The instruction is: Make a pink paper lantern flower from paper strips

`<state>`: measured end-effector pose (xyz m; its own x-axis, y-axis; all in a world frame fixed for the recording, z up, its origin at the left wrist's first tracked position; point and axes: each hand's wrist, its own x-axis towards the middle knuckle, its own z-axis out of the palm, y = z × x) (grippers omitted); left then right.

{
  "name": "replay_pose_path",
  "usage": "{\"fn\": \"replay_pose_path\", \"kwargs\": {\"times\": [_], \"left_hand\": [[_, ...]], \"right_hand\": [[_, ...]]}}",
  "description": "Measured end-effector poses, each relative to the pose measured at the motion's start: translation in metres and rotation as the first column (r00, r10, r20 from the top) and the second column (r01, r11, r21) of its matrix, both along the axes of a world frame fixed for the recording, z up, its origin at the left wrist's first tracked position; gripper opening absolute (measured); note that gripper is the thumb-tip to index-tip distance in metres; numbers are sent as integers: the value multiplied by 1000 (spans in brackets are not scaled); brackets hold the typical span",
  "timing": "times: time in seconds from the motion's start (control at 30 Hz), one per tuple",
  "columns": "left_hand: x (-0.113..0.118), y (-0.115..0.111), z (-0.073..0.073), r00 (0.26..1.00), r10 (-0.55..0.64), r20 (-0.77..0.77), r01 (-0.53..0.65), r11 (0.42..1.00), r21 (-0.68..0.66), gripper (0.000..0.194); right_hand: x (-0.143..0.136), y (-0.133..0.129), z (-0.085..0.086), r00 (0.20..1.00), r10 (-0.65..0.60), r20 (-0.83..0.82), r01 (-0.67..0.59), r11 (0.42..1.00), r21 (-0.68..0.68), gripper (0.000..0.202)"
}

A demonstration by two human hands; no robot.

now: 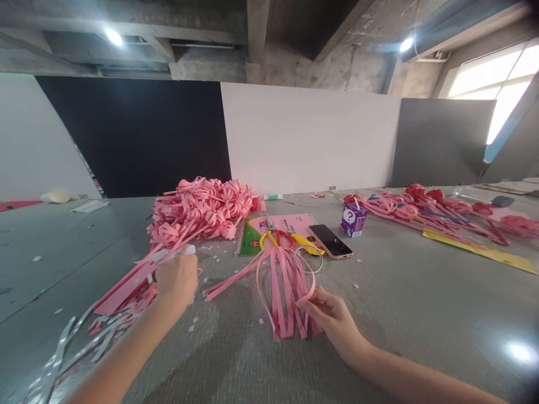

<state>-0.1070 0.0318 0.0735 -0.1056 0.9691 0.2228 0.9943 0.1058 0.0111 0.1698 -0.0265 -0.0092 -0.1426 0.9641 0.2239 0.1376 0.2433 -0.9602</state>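
My right hand [334,322] pinches the end of a pink paper strip [310,290], which bends up in a loop. That strip belongs to a bundle of long pink strips [282,297] fanned out on the grey surface in front of me. My left hand [179,280] is closed over the strips and scraps at the left, its fingertips mostly hidden. Something white [189,249] shows just beyond its knuckles; whether the hand grips it I cannot tell. Scissors with yellow and red handles [269,240] lie at the top of the bundle, beside a yellow-handled tool [309,244].
A heap of curled pink paper flowers [202,210] stands behind my left hand. Silver strips [63,345] lie front left. Beyond the bundle are a pink-green packet [248,230], a phone [334,242] and a purple drink carton [353,219]. More pink flowers [421,205] lie right.
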Motion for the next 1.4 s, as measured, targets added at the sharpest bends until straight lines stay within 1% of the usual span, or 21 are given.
{"fn": "replay_pose_path", "kwargs": {"times": [0.1,0.17,0.23,0.27,0.3,0.33,0.43,0.53,0.63,0.7,0.8,0.87,0.93,1.0,1.1,1.2,1.27,1.33,1.4], "left_hand": [[11,-4,1,996,-28,-86,28,1000,-1,31],[25,-10,1,990,-103,-100,101,995,-25,26],[43,-21,0,975,-209,-75,204,977,-61,19],[53,-27,0,960,-277,-49,273,959,-79,17],[63,-35,-1,930,-366,12,366,927,-79,17],[73,-43,-2,907,-417,48,420,905,-69,17],[96,-67,-8,854,-518,42,520,853,-49,12],[107,-85,-21,822,-569,2,568,822,35,11],[106,-95,-42,803,-595,-43,594,791,149,15],[101,-97,-57,791,-611,-33,601,766,227,16],[93,-98,-74,758,-651,-29,618,705,348,15],[90,-98,-80,733,-680,-39,638,666,386,15],[90,-98,-82,714,-699,-51,657,642,395,15],[91,-99,-82,703,-707,-74,669,624,404,14],[92,-100,-80,691,-714,-112,687,601,407,14],[93,-100,-79,681,-722,-123,702,595,391,16],[93,-100,-79,674,-728,-122,709,592,384,16],[93,-99,-79,666,-737,-112,715,589,376,15],[93,-99,-80,657,-747,-100,722,586,368,14]], "right_hand": [[0,0,0,1000,-6,9,6,1000,19,25],[1,0,0,999,-13,29,12,999,37,23],[3,2,1,998,-22,66,18,998,64,22],[5,3,2,996,-25,87,18,997,81,21],[7,5,2,994,-23,109,12,994,104,21],[9,6,3,991,-17,133,0,991,131,20],[14,10,6,974,2,225,-49,977,206,17],[16,11,7,941,32,336,-140,943,303,15],[16,12,7,888,81,453,-281,875,395,14],[16,15,7,853,87,514,-347,830,436,16],[19,20,5,824,58,564,-391,778,491,18],[21,22,5,803,23,596,-412,745,525,18],[24,24,6,772,-21,635,-434,713,551,18],[27,24,8,745,-53,664,-447,700,557,18],[30,24,7,741,-83,667,-422,715,557,20],[32,24,5,745,-108,659,-386,736,557,22],[31,23,4,731,-102,675,-400,738,544,23],[30,22,5,712,-101,695,-427,722,543,21],[28,20,6,696,-108,710,-467,683,562,19]]}}
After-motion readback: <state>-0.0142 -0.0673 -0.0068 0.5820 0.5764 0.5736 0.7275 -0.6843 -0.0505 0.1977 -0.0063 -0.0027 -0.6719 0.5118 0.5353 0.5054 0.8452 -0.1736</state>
